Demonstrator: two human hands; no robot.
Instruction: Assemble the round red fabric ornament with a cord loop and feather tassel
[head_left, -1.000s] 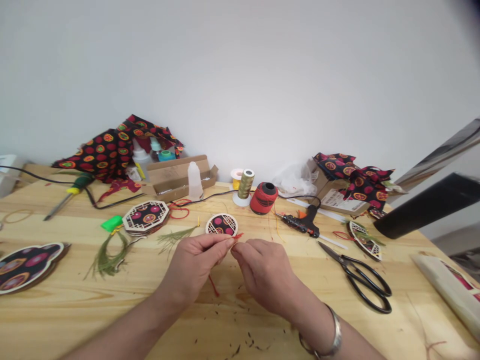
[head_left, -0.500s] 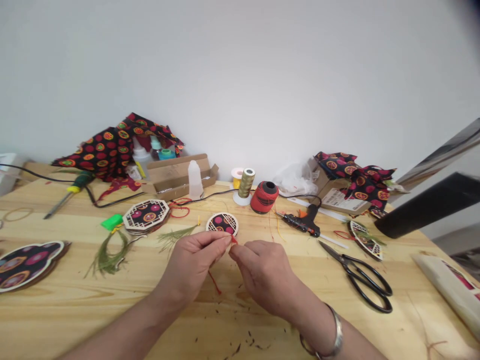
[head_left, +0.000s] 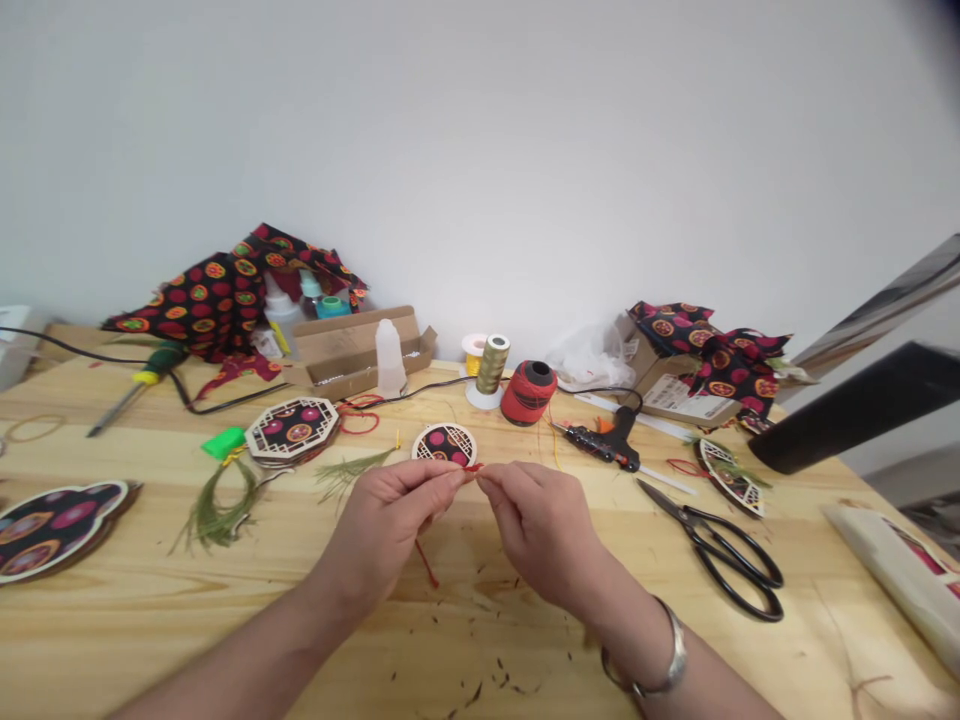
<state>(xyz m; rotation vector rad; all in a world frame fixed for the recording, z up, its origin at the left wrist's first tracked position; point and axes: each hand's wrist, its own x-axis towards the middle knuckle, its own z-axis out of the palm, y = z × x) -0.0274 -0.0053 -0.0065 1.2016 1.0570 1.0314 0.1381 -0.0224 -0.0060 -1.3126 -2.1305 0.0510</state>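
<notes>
Pinching a thin red cord from both sides, the left hand and the right hand meet near the middle of a pale pine bench. Both hands are closed to a fine grip, thumb against fingers, with their fingertips almost touching. A loose red end hangs below the left hand.

Just beyond the left fingertips, a small round disc of black patterned fabric in a pale wooden lattice frame lies flat on the bench. The cord runs close to its near edge, though the view is too small to show whether they are joined.

Left of it lie a green feather tassel, a stack of octagonal lattice pieces and a second, longer feather tassel. A large lobed fabric panel with a pale rim sits at the far left. Toward the far edge stand a spool of red thread and a spool of olive-gold thread. To the right lie a black hot glue gun and black-handled scissors. A silver bangle circles the right wrist.
</notes>
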